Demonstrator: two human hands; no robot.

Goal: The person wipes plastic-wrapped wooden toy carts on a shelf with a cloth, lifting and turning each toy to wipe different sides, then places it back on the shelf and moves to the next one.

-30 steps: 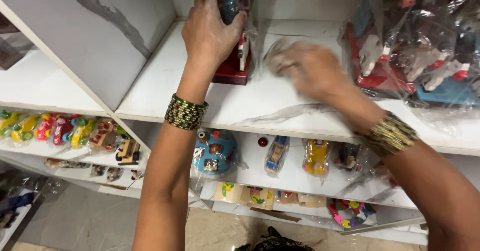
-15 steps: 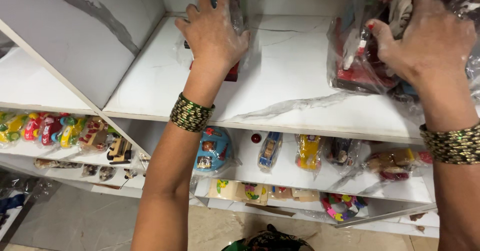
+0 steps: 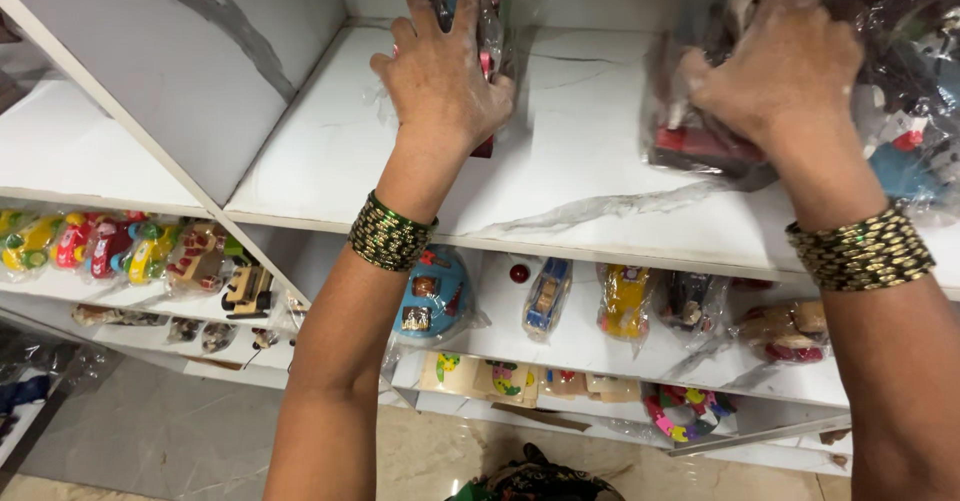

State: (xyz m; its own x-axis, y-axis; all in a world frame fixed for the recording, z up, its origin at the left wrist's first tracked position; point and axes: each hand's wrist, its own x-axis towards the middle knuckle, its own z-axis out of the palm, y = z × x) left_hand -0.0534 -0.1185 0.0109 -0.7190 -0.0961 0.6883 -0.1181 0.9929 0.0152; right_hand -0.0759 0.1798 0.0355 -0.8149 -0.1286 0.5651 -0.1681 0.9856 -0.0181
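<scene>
- Here, the left hand [image 3: 440,76] lies flat, fingers spread, against a toy in clear wrap [image 3: 478,21] that stands on the white marble shelf [image 3: 560,181]; it presses the pack rather than closing round it
- The right hand [image 3: 785,61] is curled over the top of a second wrapped toy [image 3: 700,146], gripping it through the film; more wrapped toys [image 3: 915,131] crowd just beyond that hand, toward the right edge
- Both packs look light and rigid inside, but the film is probably slick and crinkly; a hold on the toy's hard body through the wrap seems safer than pinching loose plastic, which could tear or slip
- Count: two hands, one pack under each; each wrist carries one stack of green-gold bangles [image 3: 388,231]
- Below the wrists, on the lower shelf: one blue round toy [image 3: 432,296], one small blue car [image 3: 548,296], one yellow toy [image 3: 625,301], one small red ball [image 3: 518,273]
</scene>
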